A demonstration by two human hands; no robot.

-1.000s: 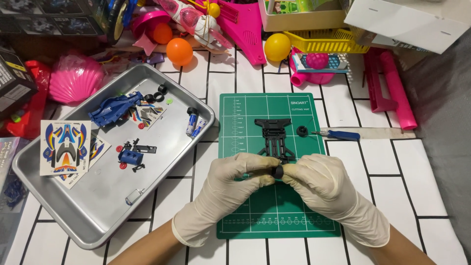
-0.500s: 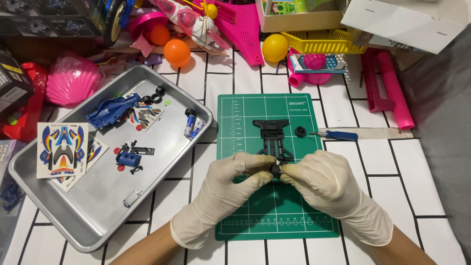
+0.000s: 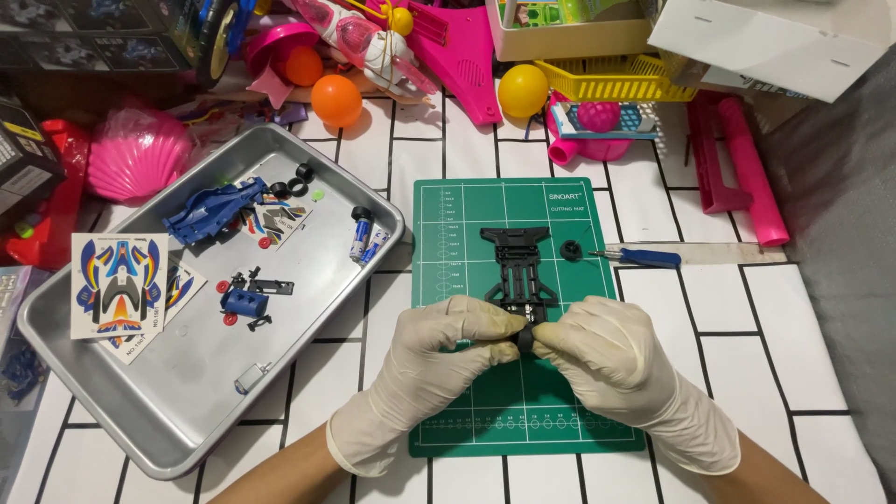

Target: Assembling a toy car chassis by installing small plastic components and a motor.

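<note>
Mat point(image 3: 467, 411): centre of table, tray point(image 3: 177, 420) just left.
Chassis point(image 3: 519, 263): on mat, behind both hands.
Wheel point(image 3: 571, 249): on mat, right of chassis.
Screwdriver point(image 3: 644, 258): right of wheel, off mat.
Sticker sheet point(image 3: 119, 285): on tray's left edge.

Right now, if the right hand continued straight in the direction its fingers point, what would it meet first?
The right hand points left, so it would probably meet the left hand first; both already pinch the small black wheel between them.

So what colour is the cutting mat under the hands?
Green with a pale grid, the cutting mat shows best in the head view.
</note>
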